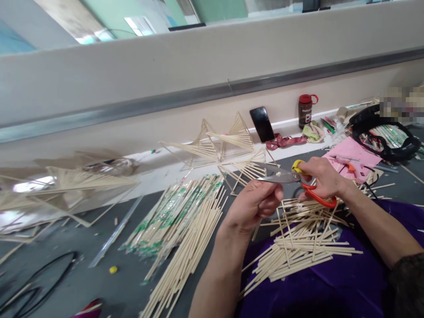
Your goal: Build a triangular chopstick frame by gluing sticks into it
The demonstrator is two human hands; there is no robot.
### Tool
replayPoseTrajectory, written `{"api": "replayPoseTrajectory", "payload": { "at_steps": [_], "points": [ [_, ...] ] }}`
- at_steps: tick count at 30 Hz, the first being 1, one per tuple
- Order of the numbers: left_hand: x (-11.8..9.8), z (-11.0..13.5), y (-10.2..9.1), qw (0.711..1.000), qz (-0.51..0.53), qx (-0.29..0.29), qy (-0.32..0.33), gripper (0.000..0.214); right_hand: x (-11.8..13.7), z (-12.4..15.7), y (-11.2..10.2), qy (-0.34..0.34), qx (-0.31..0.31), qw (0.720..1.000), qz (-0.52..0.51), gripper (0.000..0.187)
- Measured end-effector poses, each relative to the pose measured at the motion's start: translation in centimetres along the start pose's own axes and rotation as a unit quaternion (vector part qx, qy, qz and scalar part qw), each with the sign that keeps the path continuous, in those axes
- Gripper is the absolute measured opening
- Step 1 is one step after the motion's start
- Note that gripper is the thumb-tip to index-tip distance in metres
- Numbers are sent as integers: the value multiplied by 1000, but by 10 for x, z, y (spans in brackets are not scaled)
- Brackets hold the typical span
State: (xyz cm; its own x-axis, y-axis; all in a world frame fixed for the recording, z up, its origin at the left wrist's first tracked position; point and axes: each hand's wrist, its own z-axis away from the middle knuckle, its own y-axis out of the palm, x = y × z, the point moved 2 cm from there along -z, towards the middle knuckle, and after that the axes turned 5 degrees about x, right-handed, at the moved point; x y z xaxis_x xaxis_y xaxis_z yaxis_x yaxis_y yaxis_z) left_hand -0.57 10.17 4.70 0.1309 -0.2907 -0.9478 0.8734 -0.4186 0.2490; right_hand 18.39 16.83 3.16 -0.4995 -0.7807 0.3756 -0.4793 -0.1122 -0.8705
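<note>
My right hand (320, 176) grips the red and yellow handles of a pair of scissors (291, 179), whose steel blades point left. My left hand (255, 204) is closed in a loose fist right at the blade tips; what its fingers pinch is hidden. Below both hands a heap of cut bamboo sticks (298, 247) lies on purple cloth (331, 287) over my lap.
Long bamboo sticks (188, 247) and wrapped chopstick packs (162, 216) lie on the grey floor. Stick-built pyramid frames (225, 143) stand by the wall, more (62, 185) at left. A phone (261, 124), a brown jar (305, 110), a glue gun on pink paper (347, 163) and black cables (384, 132) sit at right.
</note>
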Motion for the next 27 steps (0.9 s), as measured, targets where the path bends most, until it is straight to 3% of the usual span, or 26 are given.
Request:
{"api": "replayPoseTrajectory", "payload": {
  "at_steps": [3,5,6,8,11,13,16,18,21,27],
  "points": [
    [1,-1,0,999,-19,-17,20,50,0,0,-1,20,-4,1000,8,63],
    [-2,-1,-2,983,-108,-120,88,44,2,-1,-2,58,-3,998,14,61],
    [-4,0,-3,957,-174,-190,134,37,4,-1,-2,81,-1,997,15,61],
    [-8,4,-2,865,-316,-318,225,22,8,-2,-2,123,5,992,10,58],
    [-8,6,2,727,-471,-396,304,16,15,-3,0,167,3,986,-6,56],
    [-7,5,3,676,-523,-404,327,18,20,-4,1,181,1,983,-16,55],
    [-6,7,1,645,-552,-403,341,22,24,-4,4,176,13,984,-27,56],
    [-8,9,0,655,-548,-392,342,22,25,-4,6,165,18,986,-31,57],
    [-12,12,-2,709,-504,-369,327,19,23,-3,6,156,19,987,-33,57],
    [-13,10,-5,891,-288,-279,213,29,15,-2,6,120,25,992,-9,59]
  ]
}}
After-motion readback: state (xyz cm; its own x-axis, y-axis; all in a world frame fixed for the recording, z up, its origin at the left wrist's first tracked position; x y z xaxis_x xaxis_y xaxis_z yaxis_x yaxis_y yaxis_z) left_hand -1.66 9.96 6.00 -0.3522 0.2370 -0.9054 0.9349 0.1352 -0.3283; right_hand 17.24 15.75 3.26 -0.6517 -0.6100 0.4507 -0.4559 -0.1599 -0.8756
